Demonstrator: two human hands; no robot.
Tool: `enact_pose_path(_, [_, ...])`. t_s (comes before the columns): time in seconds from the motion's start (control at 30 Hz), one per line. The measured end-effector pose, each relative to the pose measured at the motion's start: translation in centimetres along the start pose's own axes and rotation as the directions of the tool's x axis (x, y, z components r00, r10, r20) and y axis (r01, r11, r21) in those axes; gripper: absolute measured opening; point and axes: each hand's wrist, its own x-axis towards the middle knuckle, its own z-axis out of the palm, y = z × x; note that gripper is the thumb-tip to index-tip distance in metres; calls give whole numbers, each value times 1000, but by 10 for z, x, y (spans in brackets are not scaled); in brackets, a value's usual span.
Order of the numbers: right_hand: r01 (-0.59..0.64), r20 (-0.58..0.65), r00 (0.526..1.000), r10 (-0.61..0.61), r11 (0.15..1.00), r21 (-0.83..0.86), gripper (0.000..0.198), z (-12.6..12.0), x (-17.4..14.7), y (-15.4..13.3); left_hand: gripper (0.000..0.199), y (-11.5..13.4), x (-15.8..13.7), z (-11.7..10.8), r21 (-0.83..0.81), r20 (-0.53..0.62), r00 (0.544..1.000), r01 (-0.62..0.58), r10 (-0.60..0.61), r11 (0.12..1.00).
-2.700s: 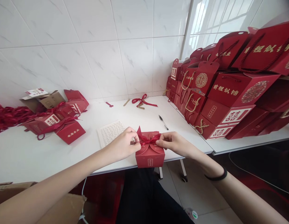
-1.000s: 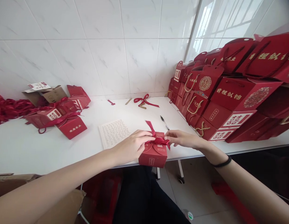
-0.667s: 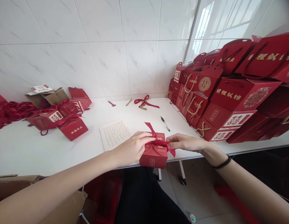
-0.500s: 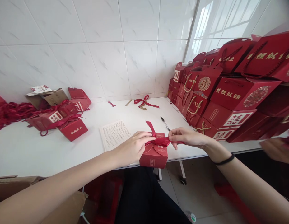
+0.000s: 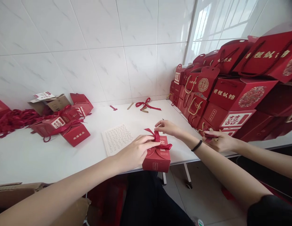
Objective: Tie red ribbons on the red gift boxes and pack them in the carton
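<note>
A small red gift box (image 5: pixel 156 161) with gold-toned print sits at the table's front edge. A red satin ribbon (image 5: pixel 165 146) lies across its top, with a loop on the right and a cut tail standing up at the back. My left hand (image 5: pixel 140 147) reaches over the box from the left, its fingers closed on the middle of the ribbon. Behind the box, my right hand (image 5: pixel 168 128) pinches the top of an upright part of the ribbon between thumb and fingers. The knot is partly hidden under my left fingers.
A handwritten sheet (image 5: pixel 117 138) lies left of the box. Stacked red gift boxes (image 5: pixel 228 97) fill the right side. More boxes (image 5: pixel 76 135) and a ribbon heap (image 5: pixel 18 121) stand left. A co-worker's hand (image 5: pixel 215 139) holds something dark red at right.
My right hand has moved left and up, from the ribbon's right end to its upright part, now covering most of the pen. The co-worker's hand has come in further from the right.
</note>
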Motion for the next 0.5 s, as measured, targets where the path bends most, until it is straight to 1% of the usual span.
enact_pose_path(0.07, [52, -39, 998, -53, 998, -24, 24, -2, 0, -1, 45, 0, 0, 0, 4, -1, 1000, -2, 2, 1000])
enact_pose_path(0.1, [91, -24, 995, -92, 995, -36, 28, -3, -1, -3, 44, 0, 0, 1, 4, -2, 1000, -4, 4, 1000])
enact_pose_path(0.13, [133, 23, 991, -132, 990, -52, 35, -4, -4, -6, 44, -1, 0, 1, 3, -3, 1000, -6, 6, 1000])
enact_pose_path(0.2, [199, 166, 969, -181, 976, -94, 45, -3, -10, -14, 44, -2, 0, 1, 0, -9, 1000, -11, 11, 1000])
enact_pose_path(0.27, [206, 286, 944, -165, 971, -121, 44, -1, -15, -22, 44, -2, 0, 2, -3, -22, 1000, -15, 15, 1000])
enact_pose_path(0.3, [189, 308, 941, -143, 974, -123, 41, 1, -17, -25, 44, -2, 0, 2, -1, -29, 999, -18, 18, 1000])
enact_pose_path(0.37, [166, 293, 948, -126, 979, -115, 36, 6, -18, -27, 45, -2, -1, 2, 7, -36, 999, -24, 24, 1000])
enact_pose_path(0.5, [177, 209, 967, -146, 974, -141, 33, 13, -13, -22, 46, -2, 0, 2, 18, -36, 998, -45, 45, 999])
